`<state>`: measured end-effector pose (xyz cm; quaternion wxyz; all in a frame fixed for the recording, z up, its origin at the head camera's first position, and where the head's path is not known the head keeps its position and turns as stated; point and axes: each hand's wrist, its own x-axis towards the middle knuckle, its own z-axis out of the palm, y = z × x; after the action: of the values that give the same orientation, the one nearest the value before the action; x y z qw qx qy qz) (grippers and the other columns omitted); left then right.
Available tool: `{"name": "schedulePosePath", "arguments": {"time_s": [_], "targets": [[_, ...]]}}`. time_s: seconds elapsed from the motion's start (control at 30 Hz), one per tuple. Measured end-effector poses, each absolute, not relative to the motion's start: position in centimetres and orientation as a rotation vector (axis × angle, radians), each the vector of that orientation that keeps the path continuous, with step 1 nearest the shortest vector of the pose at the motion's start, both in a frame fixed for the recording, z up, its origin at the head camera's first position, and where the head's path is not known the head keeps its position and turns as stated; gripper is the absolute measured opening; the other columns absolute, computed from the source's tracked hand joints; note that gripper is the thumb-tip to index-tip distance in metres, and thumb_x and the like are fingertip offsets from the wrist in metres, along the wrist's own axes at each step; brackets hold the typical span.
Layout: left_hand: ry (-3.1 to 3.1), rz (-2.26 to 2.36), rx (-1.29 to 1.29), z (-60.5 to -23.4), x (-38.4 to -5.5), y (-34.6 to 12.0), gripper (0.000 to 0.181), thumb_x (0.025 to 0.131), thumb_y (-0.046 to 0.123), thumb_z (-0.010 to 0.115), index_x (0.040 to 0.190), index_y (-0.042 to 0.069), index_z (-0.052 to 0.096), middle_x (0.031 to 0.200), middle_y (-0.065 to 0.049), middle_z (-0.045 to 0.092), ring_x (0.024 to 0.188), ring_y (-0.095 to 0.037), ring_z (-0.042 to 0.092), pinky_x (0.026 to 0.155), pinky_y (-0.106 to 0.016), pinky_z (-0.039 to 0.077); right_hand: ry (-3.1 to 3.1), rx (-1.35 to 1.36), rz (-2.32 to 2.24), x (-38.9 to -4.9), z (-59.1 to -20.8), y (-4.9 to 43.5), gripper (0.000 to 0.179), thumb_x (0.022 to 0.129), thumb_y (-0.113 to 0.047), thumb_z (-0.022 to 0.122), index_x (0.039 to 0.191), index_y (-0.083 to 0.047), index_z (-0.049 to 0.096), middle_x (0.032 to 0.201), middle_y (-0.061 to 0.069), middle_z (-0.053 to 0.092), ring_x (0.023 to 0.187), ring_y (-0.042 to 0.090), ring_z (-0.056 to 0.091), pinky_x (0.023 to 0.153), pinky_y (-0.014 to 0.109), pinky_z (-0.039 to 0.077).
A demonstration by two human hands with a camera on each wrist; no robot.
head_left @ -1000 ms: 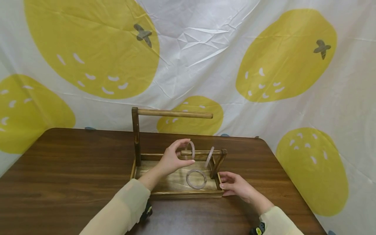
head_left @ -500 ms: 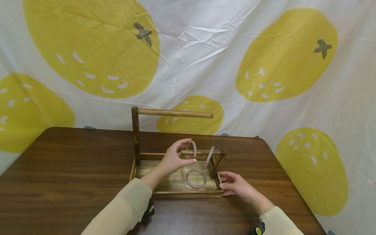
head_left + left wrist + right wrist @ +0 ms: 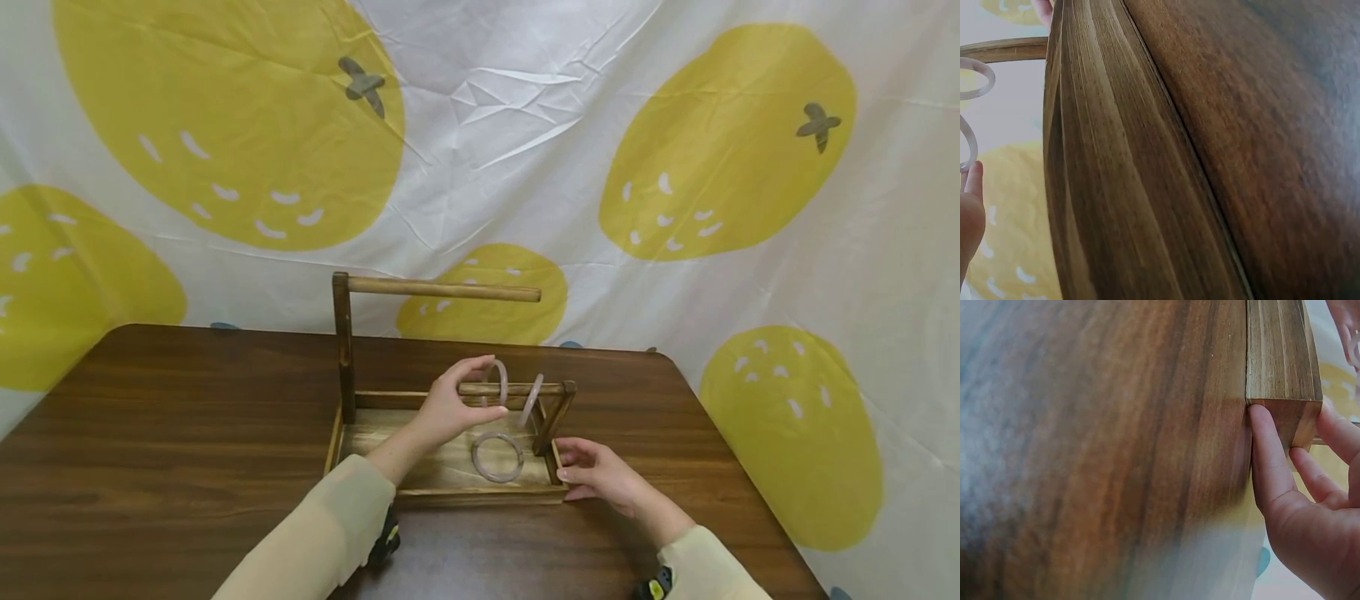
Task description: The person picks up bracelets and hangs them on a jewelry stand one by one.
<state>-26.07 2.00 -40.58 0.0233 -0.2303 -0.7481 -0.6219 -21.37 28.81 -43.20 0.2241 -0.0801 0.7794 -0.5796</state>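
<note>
Left thumb and fingertips of my left hand (image 3: 444, 408) pinch a pale, translucent bangle (image 3: 503, 383) around the free end of the short rod (image 3: 553, 388) of a wooden bangle stand (image 3: 480, 494). Farther along that rod, near its post, hangs a second bangle (image 3: 532, 398). A third bangle (image 3: 475, 457) shows over the stand's tray, below the rod. My right hand (image 3: 603, 477) grips the tray's right end. In the right wrist view, its fingers (image 3: 1269, 447) touch the corner of the wooden end wall (image 3: 1272, 415). The left wrist view catches the held bangle (image 3: 972, 140) at its left edge.
A taller post (image 3: 345, 350) rises at the stand's left, carrying a long bare rod (image 3: 442, 289) above the left hand. The stand sits on a dark brown wooden table (image 3: 187, 433). Behind it hangs a white cloth (image 3: 517, 183) with big yellow fruit prints.
My left hand has moved slightly right, carrying the pinched bangle farther along the short rod. The right hand stays at the tray's end.
</note>
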Motion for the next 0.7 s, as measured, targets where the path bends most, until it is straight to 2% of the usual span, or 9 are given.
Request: {"name": "schedulePosePath", "arguments": {"time_s": [0.2, 0.4, 0.7], "targets": [[-2.267, -1.983, -0.726, -40.6, -25.9, 2.3, 0.067, 0.075, 0.011, 0.078, 0.135, 0.014, 0.049, 0.134, -0.007, 0.052, 0.121, -0.026, 0.047, 0.097, -0.052, 0.043, 2.148, -0.221, -1.597, -21.4, -43.2, 28.9, 0.066, 0.09, -0.013, 0.062, 0.139, 0.014, 0.026, 0.118, 0.024, 0.048, 0.089, 0.014, 0.059, 0.075, 0.037, 0.057], [-2.202, -2.103, -0.714, -40.7, -25.7, 2.5, 0.066, 0.077, 0.009, 0.076, 0.137, 0.011, 0.048, 0.14, -0.01, 0.046, 0.125, -0.034, 0.044, 0.098, -0.055, 0.041, 2.15, -0.214, -1.595, -21.4, -43.3, 28.9, 0.068, 0.09, -0.014, 0.063, 0.139, 0.014, 0.026, 0.118, 0.024, 0.049, 0.089, 0.014, 0.059, 0.074, 0.035, 0.057], [-2.132, -2.208, -0.726, -41.2, -25.6, 3.1, 0.066, 0.079, 0.005, 0.073, 0.139, 0.007, 0.045, 0.143, -0.013, 0.042, 0.13, -0.035, 0.04, 0.103, -0.045, 0.042, 2.151, -0.216, -1.6, -21.5, -43.5, 29.0, 0.067, 0.089, -0.014, 0.063, 0.139, 0.014, 0.027, 0.118, 0.024, 0.05, 0.089, 0.014, 0.06, 0.074, 0.035, 0.057]]}}
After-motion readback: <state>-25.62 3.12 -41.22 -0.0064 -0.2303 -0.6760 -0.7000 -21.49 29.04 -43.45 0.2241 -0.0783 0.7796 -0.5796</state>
